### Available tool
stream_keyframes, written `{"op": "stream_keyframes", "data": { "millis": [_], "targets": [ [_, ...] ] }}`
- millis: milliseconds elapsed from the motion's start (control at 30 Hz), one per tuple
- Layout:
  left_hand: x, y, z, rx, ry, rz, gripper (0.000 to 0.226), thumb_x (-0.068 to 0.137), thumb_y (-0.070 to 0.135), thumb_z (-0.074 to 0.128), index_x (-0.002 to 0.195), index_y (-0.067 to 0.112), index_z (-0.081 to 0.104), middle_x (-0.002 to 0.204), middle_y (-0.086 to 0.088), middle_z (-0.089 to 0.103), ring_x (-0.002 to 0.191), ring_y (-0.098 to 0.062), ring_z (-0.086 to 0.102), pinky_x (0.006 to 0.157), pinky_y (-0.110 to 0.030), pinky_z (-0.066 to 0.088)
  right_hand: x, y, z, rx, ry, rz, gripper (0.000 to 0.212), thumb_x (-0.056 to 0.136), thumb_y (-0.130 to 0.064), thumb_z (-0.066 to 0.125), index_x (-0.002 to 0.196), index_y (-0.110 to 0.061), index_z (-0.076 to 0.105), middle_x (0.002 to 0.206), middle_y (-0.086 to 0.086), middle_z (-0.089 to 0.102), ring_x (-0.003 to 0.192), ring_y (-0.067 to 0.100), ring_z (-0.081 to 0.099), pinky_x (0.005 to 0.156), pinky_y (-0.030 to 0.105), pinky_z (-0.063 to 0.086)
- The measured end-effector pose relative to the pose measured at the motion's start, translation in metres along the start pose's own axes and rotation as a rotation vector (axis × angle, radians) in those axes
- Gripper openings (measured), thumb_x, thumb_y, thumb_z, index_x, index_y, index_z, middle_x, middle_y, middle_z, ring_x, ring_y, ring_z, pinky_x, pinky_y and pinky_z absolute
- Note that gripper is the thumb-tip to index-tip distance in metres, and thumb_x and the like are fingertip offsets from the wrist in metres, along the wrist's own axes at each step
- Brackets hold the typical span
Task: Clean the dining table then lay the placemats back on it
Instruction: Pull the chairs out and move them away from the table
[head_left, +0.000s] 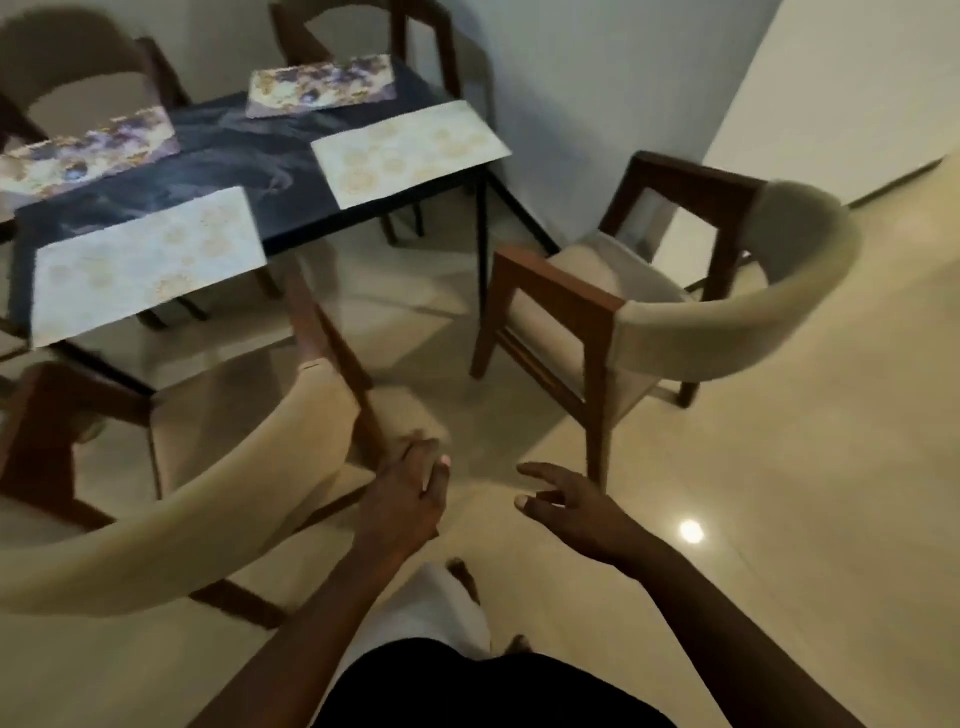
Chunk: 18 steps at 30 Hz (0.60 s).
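Observation:
The dark dining table (249, 156) stands at the upper left. Several placemats lie on it: two pale gold-patterned ones, one (150, 260) at the near edge and one (410, 150) at the right end, and two purple floral ones, one (88, 150) at the far left and one (322, 85) at the far edge. My left hand (410, 493) hangs low over the floor beside the nearest chair's backrest, fingers loosely curled and holding nothing. My right hand (571, 504) is out in front with relaxed, spread fingers, holding nothing. Both hands are well short of the table.
A beige chair with a wooden frame (218, 499) stands between me and the table. A second such chair (675, 322) stands at the table's right end, pulled out. Two more chairs (72, 67) are behind the table. Beige floor tiles (779, 519) spread to the right; a white wall (597, 78) is beyond.

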<state>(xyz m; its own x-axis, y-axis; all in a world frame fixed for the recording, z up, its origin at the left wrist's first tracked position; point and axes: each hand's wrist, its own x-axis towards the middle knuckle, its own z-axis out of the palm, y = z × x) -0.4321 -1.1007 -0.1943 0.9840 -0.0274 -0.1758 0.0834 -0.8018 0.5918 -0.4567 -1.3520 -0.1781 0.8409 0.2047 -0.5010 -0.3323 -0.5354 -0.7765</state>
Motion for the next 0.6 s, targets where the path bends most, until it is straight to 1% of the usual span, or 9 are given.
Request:
{"op": "stream_keyframes", "data": {
  "millis": [67, 133, 200, 233, 367, 467, 500, 567, 600],
  "targets": [
    [0.007, 0.027, 0.017, -0.018, -0.057, 0.03, 0.045, 0.107, 0.047, 0.044, 0.142, 0.023, 0.06, 0.153, 0.002, 0.051, 0.141, -0.019, 0.049, 0.111, -0.036, 0.043, -0.008, 0.014, -0.027, 0.014, 0.081, 0.017, 0.055, 0.098, -0.049, 0.065, 0.149, -0.035, 0.051, 0.154, -0.01, 0.049, 0.13, 0.013, 0.056, 0.103, 0.03, 0.05],
    [0.019, 0.052, 0.03, -0.023, -0.087, 0.077, 0.043, 0.107, 0.045, 0.048, 0.142, 0.022, 0.059, 0.153, 0.002, 0.053, 0.141, -0.018, 0.049, 0.111, -0.036, 0.043, -0.017, 0.025, -0.055, 0.036, 0.159, 0.031, 0.054, 0.098, -0.049, 0.066, 0.149, -0.036, 0.051, 0.153, -0.009, 0.049, 0.135, 0.016, 0.053, 0.103, 0.03, 0.046],
    [0.043, 0.095, 0.057, -0.017, -0.117, 0.154, 0.044, 0.106, 0.044, 0.05, 0.144, 0.023, 0.058, 0.154, 0.002, 0.052, 0.142, -0.018, 0.049, 0.112, -0.037, 0.043, -0.024, 0.05, -0.102, 0.053, 0.263, 0.059, 0.057, 0.097, -0.052, 0.066, 0.149, -0.037, 0.05, 0.157, -0.01, 0.045, 0.14, 0.015, 0.048, 0.108, 0.034, 0.045],
    [0.047, 0.097, 0.054, -0.029, -0.114, 0.147, 0.044, 0.106, 0.043, 0.05, 0.145, 0.023, 0.058, 0.156, 0.002, 0.052, 0.143, -0.018, 0.048, 0.113, -0.037, 0.041, -0.021, 0.049, -0.109, 0.04, 0.278, 0.046, 0.06, 0.096, -0.054, 0.065, 0.151, -0.037, 0.048, 0.16, -0.011, 0.043, 0.143, 0.014, 0.045, 0.112, 0.036, 0.043],
    [0.114, 0.175, 0.104, -0.08, -0.156, 0.186, 0.044, 0.104, 0.04, 0.056, 0.143, 0.02, 0.06, 0.154, -0.002, 0.054, 0.144, -0.021, 0.049, 0.115, -0.035, 0.039, -0.011, 0.085, -0.21, 0.026, 0.467, 0.099, 0.062, 0.096, -0.054, 0.065, 0.153, -0.037, 0.046, 0.164, -0.011, 0.037, 0.149, 0.013, 0.036, 0.119, 0.04, 0.037],
    [0.154, 0.215, 0.127, -0.173, -0.168, 0.14, 0.042, 0.105, 0.038, 0.057, 0.141, 0.019, 0.062, 0.149, -0.001, 0.057, 0.138, -0.02, 0.053, 0.108, -0.031, 0.041, 0.003, 0.088, -0.27, 0.028, 0.547, 0.115, 0.06, 0.098, -0.049, 0.066, 0.153, -0.036, 0.045, 0.164, -0.012, 0.036, 0.149, 0.013, 0.035, 0.12, 0.041, 0.035],
    [0.154, 0.216, 0.125, -0.219, -0.166, 0.098, 0.041, 0.106, 0.037, 0.056, 0.143, 0.02, 0.06, 0.149, -0.001, 0.056, 0.137, -0.02, 0.053, 0.105, -0.031, 0.041, 0.006, 0.087, -0.273, 0.002, 0.561, 0.112, 0.061, 0.098, -0.048, 0.065, 0.154, -0.036, 0.044, 0.165, -0.01, 0.034, 0.15, 0.015, 0.034, 0.12, 0.041, 0.034],
    [0.188, 0.253, 0.144, -0.322, -0.214, -0.002, 0.048, 0.107, 0.041, 0.054, 0.152, 0.024, 0.052, 0.154, -0.003, 0.052, 0.139, -0.023, 0.052, 0.105, -0.037, 0.044, 0.021, 0.092, -0.323, -0.029, 0.56, 0.157, 0.064, 0.099, -0.047, 0.064, 0.157, -0.036, 0.039, 0.169, -0.008, 0.027, 0.153, 0.017, 0.03, 0.119, 0.039, 0.033],
    [0.187, 0.253, 0.14, -0.365, -0.217, -0.051, 0.053, 0.107, 0.044, 0.053, 0.156, 0.027, 0.045, 0.157, -0.003, 0.049, 0.14, -0.025, 0.05, 0.107, -0.04, 0.044, 0.023, 0.09, -0.325, -0.046, 0.548, 0.161, 0.065, 0.099, -0.047, 0.064, 0.158, -0.037, 0.037, 0.171, -0.007, 0.023, 0.154, 0.017, 0.029, 0.118, 0.038, 0.033]
  ]
}}
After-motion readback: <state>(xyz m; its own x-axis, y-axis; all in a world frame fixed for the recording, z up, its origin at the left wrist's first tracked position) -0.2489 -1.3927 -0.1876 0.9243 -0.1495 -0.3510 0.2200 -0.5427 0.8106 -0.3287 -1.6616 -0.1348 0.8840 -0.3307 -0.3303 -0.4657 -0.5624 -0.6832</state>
